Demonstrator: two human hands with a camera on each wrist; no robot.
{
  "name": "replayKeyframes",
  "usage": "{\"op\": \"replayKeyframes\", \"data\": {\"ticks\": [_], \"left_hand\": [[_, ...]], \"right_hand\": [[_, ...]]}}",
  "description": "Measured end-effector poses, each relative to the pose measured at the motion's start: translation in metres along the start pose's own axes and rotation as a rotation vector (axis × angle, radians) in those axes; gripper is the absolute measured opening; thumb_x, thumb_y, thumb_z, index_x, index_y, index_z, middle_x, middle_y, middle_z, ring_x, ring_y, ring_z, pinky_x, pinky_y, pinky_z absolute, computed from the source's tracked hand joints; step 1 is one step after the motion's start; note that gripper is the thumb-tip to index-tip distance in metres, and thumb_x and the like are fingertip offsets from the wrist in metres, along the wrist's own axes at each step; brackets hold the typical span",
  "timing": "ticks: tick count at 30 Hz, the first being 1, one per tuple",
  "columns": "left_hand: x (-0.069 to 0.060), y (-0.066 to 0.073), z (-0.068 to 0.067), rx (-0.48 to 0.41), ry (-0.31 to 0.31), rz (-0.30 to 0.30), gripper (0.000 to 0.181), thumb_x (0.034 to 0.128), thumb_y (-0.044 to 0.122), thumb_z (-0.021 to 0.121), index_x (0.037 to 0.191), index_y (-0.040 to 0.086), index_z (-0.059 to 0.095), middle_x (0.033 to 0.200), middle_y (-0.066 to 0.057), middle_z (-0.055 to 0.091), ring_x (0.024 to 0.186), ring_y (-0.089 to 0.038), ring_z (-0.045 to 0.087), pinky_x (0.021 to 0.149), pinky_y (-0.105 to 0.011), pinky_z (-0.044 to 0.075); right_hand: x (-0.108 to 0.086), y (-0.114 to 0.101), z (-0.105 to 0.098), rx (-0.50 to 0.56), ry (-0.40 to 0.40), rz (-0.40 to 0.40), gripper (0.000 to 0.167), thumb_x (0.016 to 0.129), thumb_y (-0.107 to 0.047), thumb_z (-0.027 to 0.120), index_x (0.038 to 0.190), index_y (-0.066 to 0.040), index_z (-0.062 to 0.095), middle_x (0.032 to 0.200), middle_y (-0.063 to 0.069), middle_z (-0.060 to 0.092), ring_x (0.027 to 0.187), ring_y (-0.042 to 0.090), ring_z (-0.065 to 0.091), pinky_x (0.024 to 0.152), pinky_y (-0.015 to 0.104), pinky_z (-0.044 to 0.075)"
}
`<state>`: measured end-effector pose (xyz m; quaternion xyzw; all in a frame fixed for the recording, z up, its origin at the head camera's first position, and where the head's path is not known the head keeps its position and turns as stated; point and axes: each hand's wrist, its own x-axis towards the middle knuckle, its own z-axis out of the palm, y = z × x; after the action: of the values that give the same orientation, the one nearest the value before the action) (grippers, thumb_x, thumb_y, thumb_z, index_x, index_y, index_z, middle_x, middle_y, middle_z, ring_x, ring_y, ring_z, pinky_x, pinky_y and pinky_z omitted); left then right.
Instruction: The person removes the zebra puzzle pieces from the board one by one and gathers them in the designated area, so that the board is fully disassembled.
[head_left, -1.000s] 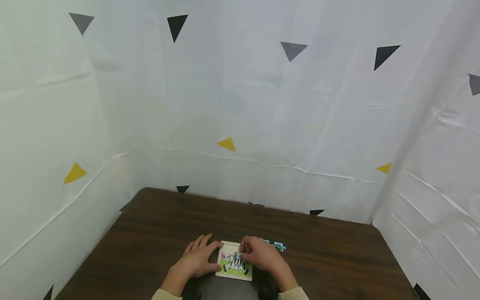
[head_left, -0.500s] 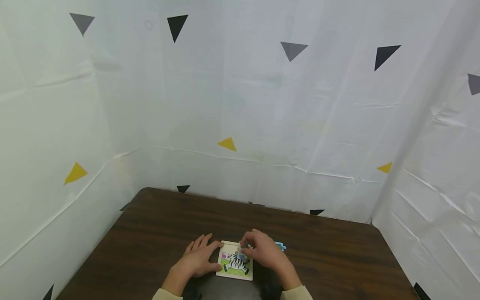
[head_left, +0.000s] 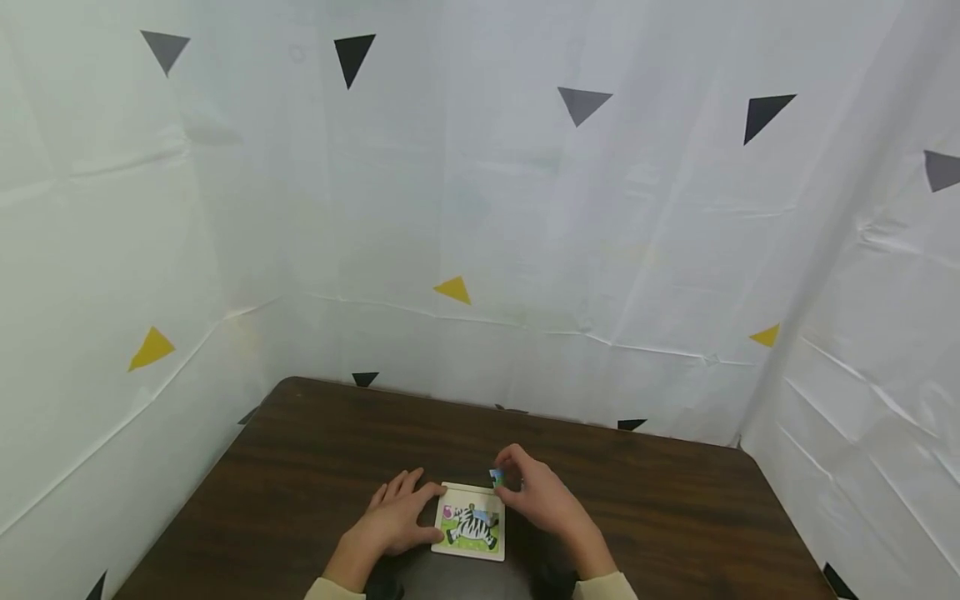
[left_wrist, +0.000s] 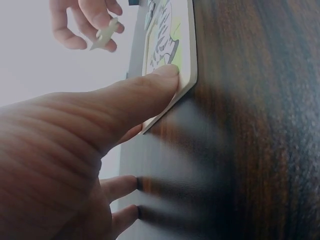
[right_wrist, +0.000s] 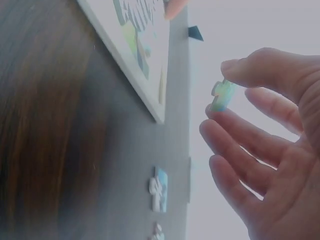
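On a dark wood-grain table [head_left: 315, 467], we see a left hand [head_left: 393, 518] and a right hand [head_left: 547, 496] at a zebra jigsaw tray [head_left: 472, 490]

We find the left fingers spread wide, thumb and index finger touching the tray's left side; the right thumb and a fingertip pinch a jigsaw piece [right_wrist: 222, 96] near its far right corner, lengthwise between them, blue end away from the thumb; the printed zebra [head_left: 474, 530] faces left, long axis crosswise; a loose piece [right_wrist: 160, 190] lies near the tray
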<state>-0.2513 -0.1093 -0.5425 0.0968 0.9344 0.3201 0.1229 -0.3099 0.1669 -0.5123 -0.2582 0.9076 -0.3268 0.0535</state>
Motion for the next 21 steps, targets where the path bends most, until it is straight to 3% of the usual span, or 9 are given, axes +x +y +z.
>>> {"op": "replayKeyframes", "data": {"ticks": [4,14,21], "left_hand": [[0.000,-0.003,0.002,-0.013,0.001,0.011,0.063,0.0930,0.039,0.085,0.149,0.025,0.060,0.173,-0.024,0.030,0.161,-0.054,0.021,0.127,-0.078,0.014],[0.013,-0.018,0.017,0.012,0.040,0.037,0.064,0.0931,0.049,0.083,0.150,0.033,0.058,0.174,-0.023,0.028,0.160,-0.055,0.019,0.126,-0.079,0.013],[0.017,-0.015,0.014,0.028,0.056,0.035,0.064,0.0940,0.050,0.082,0.150,0.033,0.058,0.175,-0.021,0.028,0.162,-0.052,0.020,0.128,-0.077,0.013]], "right_hand": [[-0.005,0.003,-0.008,0.007,0.021,0.025,0.038,0.101,-0.022,0.077,0.135,-0.011,0.064,0.127,0.007,0.072,0.113,0.029,0.071,0.093,0.053,0.061],[-0.015,0.016,-0.031,-0.017,0.069,0.097,0.027,0.099,-0.026,0.081,0.123,-0.017,0.073,0.116,-0.001,0.071,0.105,0.020,0.069,0.089,0.044,0.061],[-0.025,0.038,-0.054,-0.043,0.145,0.194,0.026,0.099,-0.027,0.081,0.122,-0.018,0.074,0.120,0.000,0.072,0.102,0.015,0.068,0.086,0.043,0.062]]}}
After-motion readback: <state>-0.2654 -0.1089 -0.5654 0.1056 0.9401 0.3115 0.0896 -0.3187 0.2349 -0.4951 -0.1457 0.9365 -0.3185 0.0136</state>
